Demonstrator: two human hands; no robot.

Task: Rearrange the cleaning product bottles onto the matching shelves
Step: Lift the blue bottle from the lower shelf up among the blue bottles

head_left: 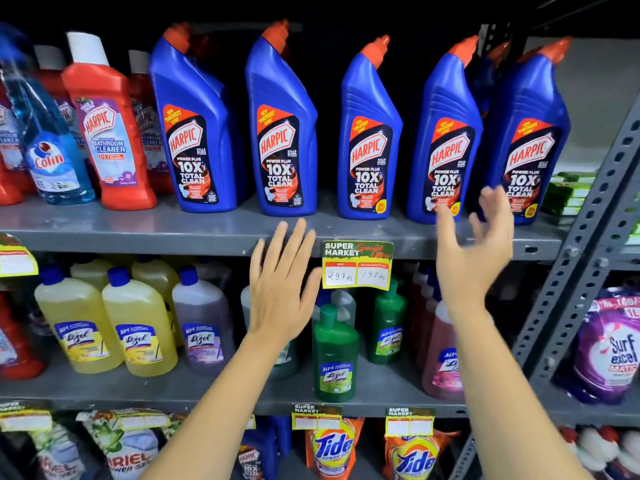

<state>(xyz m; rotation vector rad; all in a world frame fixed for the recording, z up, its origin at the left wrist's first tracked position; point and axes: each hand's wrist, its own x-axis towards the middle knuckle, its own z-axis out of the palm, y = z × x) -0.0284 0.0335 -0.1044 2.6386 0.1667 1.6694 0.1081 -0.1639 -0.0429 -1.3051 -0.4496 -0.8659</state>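
Observation:
Several blue Harpic bottles [284, 133] with orange caps stand in a row on the upper grey shelf [207, 233]. Red Harpic bathroom cleaner bottles [107, 133] and a blue Colin spray bottle [52, 161] stand at its left. On the shelf below are yellow Lizol bottles [138, 327], a purple one [202, 323], green ones [334, 355] and a pink one [445, 355]. My left hand [282, 285] is open, fingers spread, in front of the shelf edge, holding nothing. My right hand [474, 244] is open and blurred, just below the two rightmost blue Harpic bottles.
A yellow price tag [356, 265] hangs from the upper shelf edge between my hands. Tide pouches [332, 448] and Ariel packs [128, 452] fill the bottom shelf. A grey perforated upright [581, 258] stands at the right, with a purple Surf Excel pack [613, 348] and green packs [568, 192] beyond.

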